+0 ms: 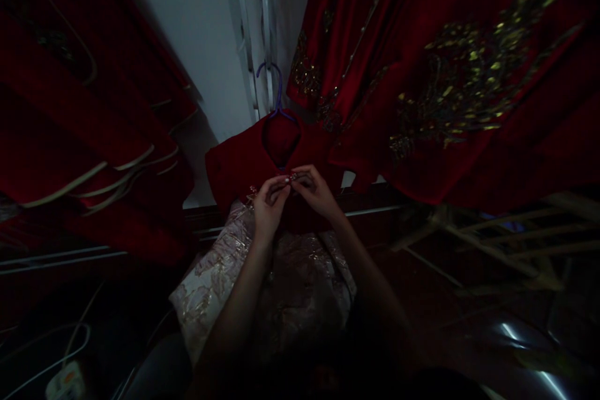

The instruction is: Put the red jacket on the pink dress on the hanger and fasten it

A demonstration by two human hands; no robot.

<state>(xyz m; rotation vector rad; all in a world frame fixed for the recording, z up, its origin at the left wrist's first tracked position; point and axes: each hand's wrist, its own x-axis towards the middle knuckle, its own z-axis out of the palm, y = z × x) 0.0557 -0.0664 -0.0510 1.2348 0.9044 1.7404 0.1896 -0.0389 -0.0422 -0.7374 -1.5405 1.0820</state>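
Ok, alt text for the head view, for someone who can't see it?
The left hand and right hand are close together, fingers at a small shiny detail, too dark to identify, below the neck of a red top on a hanger. Pale patterned fabric shows around the forearms; red cloth hangs on both sides.

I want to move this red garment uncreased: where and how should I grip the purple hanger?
The purple hanger is probably best pinched on its stem, just below the curved hook, coming from the near side over the neckline: that stretch shows bare, while the red garment covers its arms.
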